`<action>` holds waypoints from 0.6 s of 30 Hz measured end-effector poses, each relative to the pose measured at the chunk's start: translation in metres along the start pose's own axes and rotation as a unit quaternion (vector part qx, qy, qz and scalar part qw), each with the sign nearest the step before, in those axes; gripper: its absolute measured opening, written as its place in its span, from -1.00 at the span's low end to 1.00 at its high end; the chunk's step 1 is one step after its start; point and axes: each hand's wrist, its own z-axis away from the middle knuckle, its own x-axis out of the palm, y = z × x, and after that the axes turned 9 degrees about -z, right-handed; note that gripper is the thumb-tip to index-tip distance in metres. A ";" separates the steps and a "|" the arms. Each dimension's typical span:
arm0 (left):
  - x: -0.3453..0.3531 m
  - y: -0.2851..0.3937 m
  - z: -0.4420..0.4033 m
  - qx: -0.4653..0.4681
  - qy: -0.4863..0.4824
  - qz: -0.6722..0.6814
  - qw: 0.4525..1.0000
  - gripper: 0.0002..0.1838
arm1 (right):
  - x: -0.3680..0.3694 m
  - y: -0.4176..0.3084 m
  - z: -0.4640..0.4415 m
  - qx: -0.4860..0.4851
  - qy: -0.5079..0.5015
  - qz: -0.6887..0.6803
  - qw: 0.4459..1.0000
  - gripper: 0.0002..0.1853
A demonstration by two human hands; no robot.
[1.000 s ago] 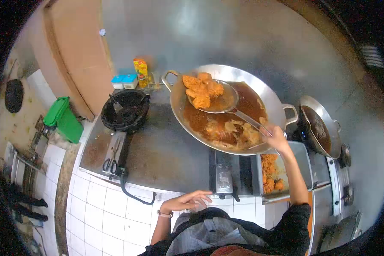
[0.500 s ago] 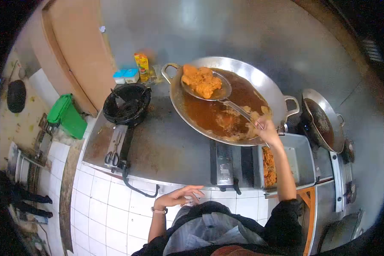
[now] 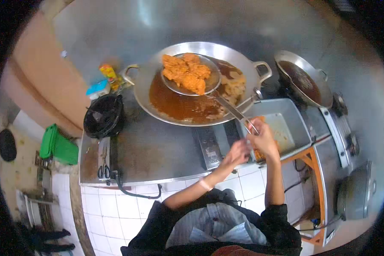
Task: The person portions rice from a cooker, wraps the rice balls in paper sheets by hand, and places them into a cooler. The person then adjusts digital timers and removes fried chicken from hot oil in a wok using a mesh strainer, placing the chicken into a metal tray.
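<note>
My right hand is closed round the end of the long handle of a wire skimmer. Several pieces of golden fried food lie in the skimmer, over the brown oil of a large two-handled wok. Close to the right hand and the handle's end is my left hand, blurred, its fingers partly hard to make out. Beneath and beside the right hand stands a grey metal tray, with more fried food at its left side.
A smaller wok with dark oil stands at the right. On the left are a black burner, scissors, a blue-lidded container, a yellow pack and a green bin. A black hose hangs at the counter's front.
My left hand has moved up and right, next to my right hand. The skimmer with its food has shifted toward me relative to the wok. The view has turned to the right.
</note>
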 end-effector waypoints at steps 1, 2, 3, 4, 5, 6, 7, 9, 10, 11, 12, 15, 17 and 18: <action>0.003 -0.008 -0.018 0.007 0.050 0.007 0.999 -0.33 | -0.001 0.000 0.007 0.004 0.012 0.001 1.000 -0.80; 0.008 -0.003 -0.030 0.027 0.071 0.012 0.997 -0.39 | -0.002 0.000 0.014 0.001 0.000 -0.012 1.000 -0.81; 0.014 0.002 -0.039 0.045 0.090 0.017 0.995 -0.44 | -0.003 0.001 0.021 -0.003 -0.011 -0.024 1.000 -0.81; 0.019 0.001 -0.046 0.064 0.123 0.002 0.990 -0.58 | 0.000 0.007 0.023 -0.118 0.020 0.014 0.993 -0.81; 0.023 0.000 -0.051 0.057 0.110 0.005 0.992 -0.58 | -0.001 0.012 0.030 -0.082 0.037 0.043 0.995 -0.80; 0.026 -0.003 -0.052 0.069 0.125 -0.013 0.990 -0.66 | -0.001 0.016 0.033 -0.111 0.048 0.082 0.989 -0.78; 0.029 -0.006 -0.051 0.080 0.144 -0.031 0.986 -0.74 | 0.000 0.015 0.037 -0.137 0.055 0.121 0.982 -0.76; 0.028 -0.009 -0.051 0.061 0.135 -0.021 0.989 -0.77 | -0.002 0.004 0.048 -0.099 0.050 0.118 0.987 -0.76; 0.030 -0.004 -0.049 0.059 0.126 0.001 0.990 -0.78 | -0.002 -0.003 0.051 -0.071 0.040 0.113 0.990 -0.76; 0.032 -0.003 -0.047 0.054 0.116 0.021 0.992 -0.79 | -0.001 -0.001 0.052 -0.062 0.047 0.111 0.991 -0.76; 0.023 -0.021 -0.046 0.067 0.118 -0.037 0.990 -0.70 | -0.001 0.002 0.052 -0.066 0.044 0.098 0.992 -0.76; 0.030 -0.008 -0.038 0.037 0.121 -0.045 0.991 -0.65 | 0.000 0.016 0.055 -0.121 0.031 0.059 0.990 -0.76; 0.031 -0.007 -0.030 0.032 0.136 -0.027 0.990 -0.76 | 0.007 0.026 0.060 -0.120 0.034 0.018 0.992 -0.75; 0.028 -0.007 -0.025 0.012 0.135 -0.035 0.990 -0.74 | 0.012 0.036 0.061 -0.107 0.026 0.012 0.994 -0.74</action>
